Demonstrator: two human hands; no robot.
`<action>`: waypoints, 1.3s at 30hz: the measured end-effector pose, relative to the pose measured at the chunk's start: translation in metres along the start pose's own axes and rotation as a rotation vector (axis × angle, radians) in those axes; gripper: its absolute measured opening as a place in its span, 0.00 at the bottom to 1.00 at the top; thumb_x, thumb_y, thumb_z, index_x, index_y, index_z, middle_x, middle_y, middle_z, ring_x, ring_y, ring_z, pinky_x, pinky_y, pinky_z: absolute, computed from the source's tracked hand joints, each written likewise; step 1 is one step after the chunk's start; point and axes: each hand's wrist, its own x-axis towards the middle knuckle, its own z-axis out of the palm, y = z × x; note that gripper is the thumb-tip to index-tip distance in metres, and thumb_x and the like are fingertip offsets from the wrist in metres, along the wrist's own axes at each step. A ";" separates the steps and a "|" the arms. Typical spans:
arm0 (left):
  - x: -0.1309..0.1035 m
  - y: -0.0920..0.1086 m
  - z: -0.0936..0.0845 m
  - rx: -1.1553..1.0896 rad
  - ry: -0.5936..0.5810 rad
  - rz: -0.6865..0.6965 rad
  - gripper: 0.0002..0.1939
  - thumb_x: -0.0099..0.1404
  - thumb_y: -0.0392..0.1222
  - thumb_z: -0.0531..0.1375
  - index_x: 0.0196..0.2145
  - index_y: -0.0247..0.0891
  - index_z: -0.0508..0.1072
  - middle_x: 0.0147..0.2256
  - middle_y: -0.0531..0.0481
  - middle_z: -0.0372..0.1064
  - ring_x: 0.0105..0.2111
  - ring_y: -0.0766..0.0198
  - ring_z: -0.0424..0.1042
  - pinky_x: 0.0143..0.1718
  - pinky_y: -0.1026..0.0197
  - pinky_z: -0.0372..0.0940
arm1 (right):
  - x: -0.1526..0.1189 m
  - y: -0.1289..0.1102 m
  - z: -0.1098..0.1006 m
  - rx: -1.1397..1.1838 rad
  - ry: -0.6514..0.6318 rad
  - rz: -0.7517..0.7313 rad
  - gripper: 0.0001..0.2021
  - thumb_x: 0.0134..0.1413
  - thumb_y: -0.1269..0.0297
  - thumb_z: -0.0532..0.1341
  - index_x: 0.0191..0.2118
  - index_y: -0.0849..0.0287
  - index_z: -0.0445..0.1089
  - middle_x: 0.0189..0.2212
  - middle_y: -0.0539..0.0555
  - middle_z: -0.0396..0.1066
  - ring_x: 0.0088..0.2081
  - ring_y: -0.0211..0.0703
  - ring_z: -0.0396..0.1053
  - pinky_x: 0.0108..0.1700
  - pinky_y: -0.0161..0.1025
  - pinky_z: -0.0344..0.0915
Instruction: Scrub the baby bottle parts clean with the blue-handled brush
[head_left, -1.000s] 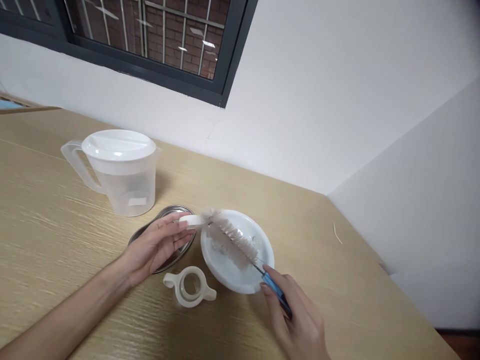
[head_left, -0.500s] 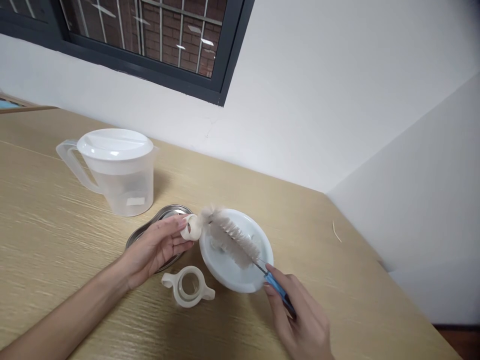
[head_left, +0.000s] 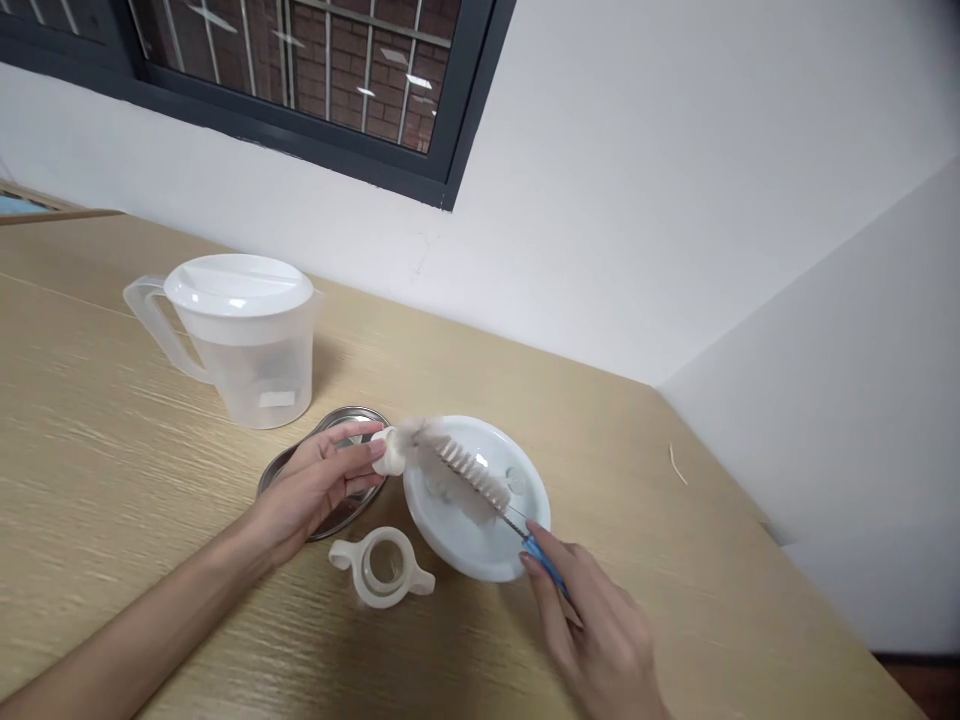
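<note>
Between the thumb and fingers of my left hand [head_left: 319, 485] is a small white ring-shaped bottle part [head_left: 388, 452], held over the rim of a kidney-shaped metal tray [head_left: 345, 513]. My right hand [head_left: 589, 620] grips the blue handle of a bottle brush [head_left: 472, 478]. The white bristles slant up and left above a white bowl [head_left: 480, 560], and their blurred tip meets the white part. Clear liquid or something transparent shows in the bowl. Just below the bowl's left side stands a translucent two-handled baby bottle [head_left: 384, 568], its round mouth uncovered.
A translucent pitcher [head_left: 255, 350] with a white lid stands at the back left of the wooden table [head_left: 712, 610]. A thin pale strip [head_left: 676, 464] lies at the right. Behind rise a white wall and a dark-framed window [head_left: 300, 120].
My left hand has turned the white part, so its opening no longer faces me. The brush has shifted slightly left and up, its tip still at the part.
</note>
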 end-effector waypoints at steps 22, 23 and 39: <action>-0.004 0.003 0.002 0.137 -0.005 0.119 0.37 0.53 0.39 0.77 0.58 0.40 0.68 0.47 0.40 0.81 0.39 0.54 0.83 0.37 0.60 0.77 | -0.001 0.001 -0.001 0.053 0.006 0.053 0.21 0.65 0.76 0.60 0.62 0.61 0.68 0.35 0.55 0.74 0.31 0.36 0.73 0.32 0.31 0.69; -0.004 0.003 0.002 0.137 -0.001 0.117 0.37 0.53 0.38 0.77 0.58 0.40 0.69 0.47 0.40 0.81 0.39 0.54 0.83 0.36 0.60 0.77 | -0.001 0.000 -0.001 0.049 -0.019 0.041 0.21 0.65 0.76 0.60 0.62 0.61 0.68 0.35 0.55 0.74 0.31 0.36 0.73 0.32 0.31 0.69; -0.001 0.004 0.002 0.131 0.022 0.128 0.39 0.49 0.34 0.78 0.56 0.41 0.68 0.46 0.43 0.82 0.38 0.57 0.83 0.36 0.62 0.76 | 0.001 0.005 -0.006 0.015 0.002 0.062 0.21 0.65 0.75 0.61 0.62 0.60 0.68 0.32 0.52 0.72 0.27 0.35 0.68 0.29 0.33 0.66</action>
